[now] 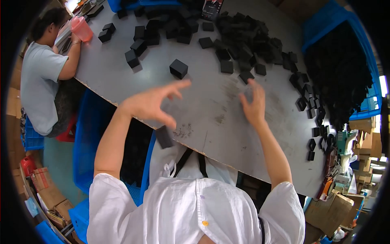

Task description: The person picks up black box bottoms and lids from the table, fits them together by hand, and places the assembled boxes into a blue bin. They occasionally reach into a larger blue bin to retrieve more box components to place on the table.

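Note:
My left hand [152, 105] is over the table's near edge, fingers spread and holding nothing. Just below its thumb a black block [164, 136] is in the air beside the edge, slightly blurred and apart from the fingers. My right hand [254, 103] hovers above the grey table [203, 105], thumb and fingers apart, with nothing between them. A single black block [178, 69] sits on the table beyond my left hand. Past my right fingertips, a dark block [246, 76] lies at the front of a large heap of flat black pieces [248, 36].
More black blocks [152, 34] lie at the back, and small hollow ones [312, 113] along the right. A blue crate [83, 146] stands below the table at left; another blue container [325, 24] full of black pieces is at right. A person [44, 77] sits at far left.

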Action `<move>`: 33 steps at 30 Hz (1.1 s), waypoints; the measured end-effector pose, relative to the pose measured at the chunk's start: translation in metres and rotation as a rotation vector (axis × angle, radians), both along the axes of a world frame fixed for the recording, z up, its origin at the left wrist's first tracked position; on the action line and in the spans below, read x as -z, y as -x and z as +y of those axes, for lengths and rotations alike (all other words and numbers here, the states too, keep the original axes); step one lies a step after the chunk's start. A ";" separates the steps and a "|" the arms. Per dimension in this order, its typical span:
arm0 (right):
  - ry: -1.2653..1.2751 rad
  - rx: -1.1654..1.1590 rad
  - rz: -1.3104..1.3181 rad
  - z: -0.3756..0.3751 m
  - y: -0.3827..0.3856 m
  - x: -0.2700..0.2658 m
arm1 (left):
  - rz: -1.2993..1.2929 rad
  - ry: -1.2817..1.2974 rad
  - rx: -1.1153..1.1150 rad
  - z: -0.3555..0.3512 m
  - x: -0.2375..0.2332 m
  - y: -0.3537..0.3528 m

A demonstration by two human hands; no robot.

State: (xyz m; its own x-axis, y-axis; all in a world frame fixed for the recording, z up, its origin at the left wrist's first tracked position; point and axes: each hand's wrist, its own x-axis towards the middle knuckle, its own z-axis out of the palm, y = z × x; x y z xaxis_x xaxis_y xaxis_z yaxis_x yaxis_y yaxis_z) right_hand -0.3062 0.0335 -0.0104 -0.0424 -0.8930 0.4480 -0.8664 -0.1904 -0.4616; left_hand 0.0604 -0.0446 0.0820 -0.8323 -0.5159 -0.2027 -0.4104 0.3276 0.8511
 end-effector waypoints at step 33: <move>-0.007 -0.243 -0.210 -0.059 -0.041 -0.042 | 0.304 0.688 -0.187 0.076 0.096 0.096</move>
